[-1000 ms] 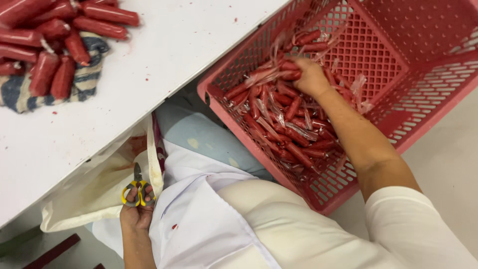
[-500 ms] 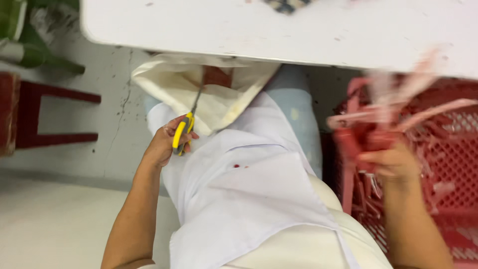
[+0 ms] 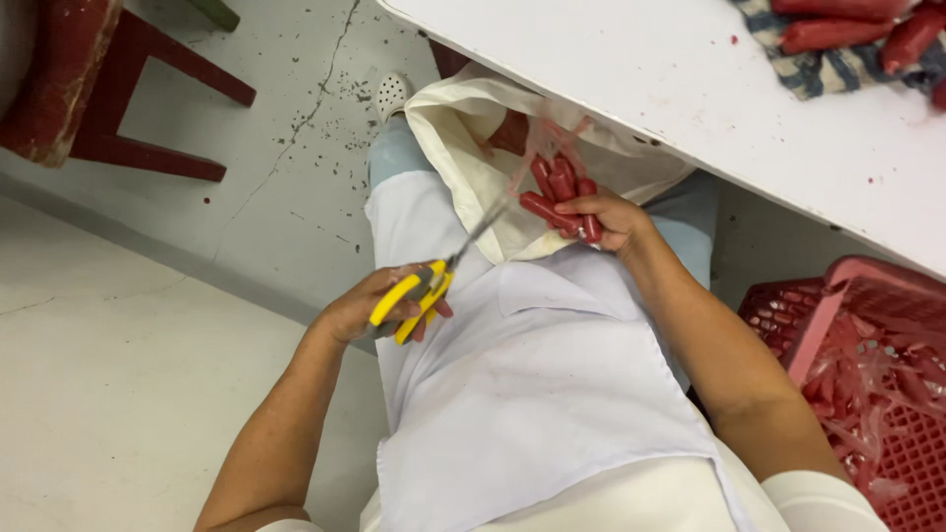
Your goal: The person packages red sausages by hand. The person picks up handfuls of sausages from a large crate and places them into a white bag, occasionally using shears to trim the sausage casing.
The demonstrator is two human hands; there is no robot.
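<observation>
Left hand (image 3: 379, 307) closed round yellow-handled metal scissors (image 3: 434, 276), blades reaching toward the clear plastic pack of red sausages (image 3: 557, 192) gripped in the right hand (image 3: 606, 217) over the lap. Beneath both, white cloth apron (image 3: 532, 365) and open cream cloth bag (image 3: 473, 128). Further out, white table (image 3: 690, 99) above, red plastic crate (image 3: 867, 374) to the right.

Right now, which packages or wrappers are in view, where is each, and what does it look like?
Clear plastic pack of red sausages: gripped in the right hand over the lap, scissors in the left hand meet its edge.
Cream bag: open under the table edge, soft and crumpled.
Red crate: lower right, latticed, holds clear wrappers with red bits.
No labels, signs or screens visible.
</observation>
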